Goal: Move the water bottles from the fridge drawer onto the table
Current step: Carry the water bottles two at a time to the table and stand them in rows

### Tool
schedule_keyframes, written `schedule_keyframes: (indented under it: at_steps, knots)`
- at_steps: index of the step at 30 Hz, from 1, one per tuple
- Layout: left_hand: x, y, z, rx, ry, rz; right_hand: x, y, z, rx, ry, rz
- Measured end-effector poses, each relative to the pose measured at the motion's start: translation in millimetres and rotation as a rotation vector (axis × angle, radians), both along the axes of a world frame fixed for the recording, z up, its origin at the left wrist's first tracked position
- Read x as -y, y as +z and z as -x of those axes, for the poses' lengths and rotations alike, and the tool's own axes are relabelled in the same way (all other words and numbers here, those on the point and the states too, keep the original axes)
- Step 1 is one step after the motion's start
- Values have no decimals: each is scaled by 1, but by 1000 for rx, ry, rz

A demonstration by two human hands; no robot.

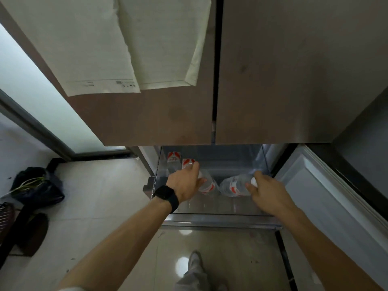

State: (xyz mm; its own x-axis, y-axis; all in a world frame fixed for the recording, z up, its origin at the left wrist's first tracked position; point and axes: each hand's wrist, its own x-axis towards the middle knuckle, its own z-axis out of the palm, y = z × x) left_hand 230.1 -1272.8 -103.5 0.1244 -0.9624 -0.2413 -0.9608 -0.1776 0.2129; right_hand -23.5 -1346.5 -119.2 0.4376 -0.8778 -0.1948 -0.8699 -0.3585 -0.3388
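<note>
Early stage: table not in view, none shown moved. Open clear plastic fridge drawer (222, 206), lower centre, holds four clear red-white-labelled water bottles. Left hand (186, 182) grips the left lying bottle (207, 184) by its neck. Right hand (265, 189) pinches the right lying bottle (234, 186) at its white cap. Two upright bottles (173, 159) untouched, drawer's upper left.

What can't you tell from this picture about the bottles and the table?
- Table: nowhere in the head view.
- Back of the drawer: covered by the fridge doors, so the bottle count is unsure.
- Left hand: its back hides the fingers, so its grip on the left bottle is unclear.
- Right bottle: cap partly covered by the right hand.
- Papers on the door: print too small.
</note>
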Motion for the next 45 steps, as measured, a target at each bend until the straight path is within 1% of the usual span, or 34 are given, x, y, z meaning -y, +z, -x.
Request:
schedule_keyframes:
  at_steps: [6,10,15,19,22,25,27,28,31,36,38,41,45]
  knots:
    - [10,17,16,78,-178,-53,-3,28,-24,-110,224,14]
    - [12,13,13,21,-196,-28,-8,25,-39,-48,253,3]
    - [15,-4,12,-192,-82,52,-16,9,-43,61,174,-1]
    - [14,-23,8,-388,29,79,-24,-6,-34,224,9,-57]
    - [11,-38,7,-518,69,66,-29,-22,-32,322,-78,-92]
    - [11,-54,9,-618,102,44,-29,-37,-36,464,-151,-267]
    - [12,-63,11,-655,116,34,-28,-43,-40,500,-161,-351]
    - [12,-67,13,-673,131,36,-27,-46,-42,501,-158,-359]
    - [12,-73,15,-674,181,53,-25,-46,-45,507,-170,-331]
    - [8,-67,16,-655,195,86,-27,-46,-40,546,-197,-323]
    - [1,-61,13,-663,227,119,-29,-45,-34,579,-223,-308]
    - [-15,-43,3,-675,295,201,-30,-25,-28,671,-239,-280]
    - [-49,2,-14,-701,423,342,-35,20,-36,733,-131,-230]
